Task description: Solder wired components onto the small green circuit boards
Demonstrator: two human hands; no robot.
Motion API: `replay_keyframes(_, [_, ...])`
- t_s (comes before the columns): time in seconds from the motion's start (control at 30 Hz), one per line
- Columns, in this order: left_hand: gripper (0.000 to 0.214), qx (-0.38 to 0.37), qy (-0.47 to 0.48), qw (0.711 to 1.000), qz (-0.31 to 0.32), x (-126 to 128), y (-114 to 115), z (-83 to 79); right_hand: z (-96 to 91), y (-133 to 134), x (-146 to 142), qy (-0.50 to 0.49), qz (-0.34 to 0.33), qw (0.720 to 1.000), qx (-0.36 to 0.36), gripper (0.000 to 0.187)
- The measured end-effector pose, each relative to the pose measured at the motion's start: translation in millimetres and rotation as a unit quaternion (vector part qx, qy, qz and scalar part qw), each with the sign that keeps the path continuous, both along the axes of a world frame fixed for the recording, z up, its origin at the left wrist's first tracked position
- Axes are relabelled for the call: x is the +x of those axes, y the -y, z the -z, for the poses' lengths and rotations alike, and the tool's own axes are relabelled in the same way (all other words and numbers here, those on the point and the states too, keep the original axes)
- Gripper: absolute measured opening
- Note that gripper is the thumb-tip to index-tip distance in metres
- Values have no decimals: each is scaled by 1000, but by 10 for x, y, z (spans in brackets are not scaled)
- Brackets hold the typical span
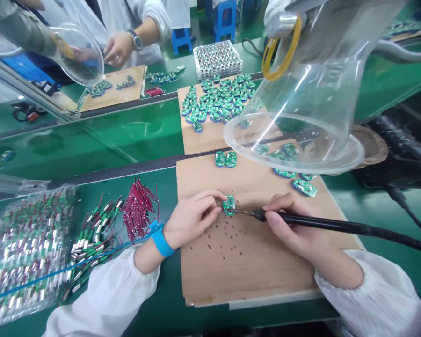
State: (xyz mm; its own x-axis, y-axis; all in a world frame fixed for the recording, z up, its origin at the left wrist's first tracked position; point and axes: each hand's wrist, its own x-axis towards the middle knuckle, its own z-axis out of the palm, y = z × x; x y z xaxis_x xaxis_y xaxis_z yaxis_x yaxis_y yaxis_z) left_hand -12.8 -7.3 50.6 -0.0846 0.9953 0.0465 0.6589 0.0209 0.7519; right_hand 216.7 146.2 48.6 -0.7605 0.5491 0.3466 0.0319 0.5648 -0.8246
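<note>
The left hand (191,220) pinches a small green circuit board (228,205) in its fingers, long axis running away from the person, above a cardboard sheet (252,267). The right hand (294,224) grips a soldering iron (323,224), its tip at the board's right edge.

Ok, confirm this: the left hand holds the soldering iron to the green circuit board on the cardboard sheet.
Wrong hand: the head view shows the right hand holding the soldering iron to the green circuit board on the cardboard sheet.
</note>
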Motion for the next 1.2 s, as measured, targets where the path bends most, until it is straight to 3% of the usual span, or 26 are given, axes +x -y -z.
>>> replay_keyframes(0.4, [21, 0, 2, 1000, -3, 4, 3, -8, -85, -49, 17, -19, 7, 999, 30, 11])
replay_keyframes(0.67, [19, -1, -1, 1000, -4, 0, 11, -3, -99, -129, 83, -52, 95, 994, 29, 9])
replay_keyframes(0.97, [19, 5, 0, 1000, -3, 6, 14, 4, 17, -113, 54, -140, 199, 967, -80, 11])
replay_keyframes(1.2, [18, 7, 0, 1000, -4, 3, 18, 0, -48, -120, -25, -98, 232, 959, -128, 19])
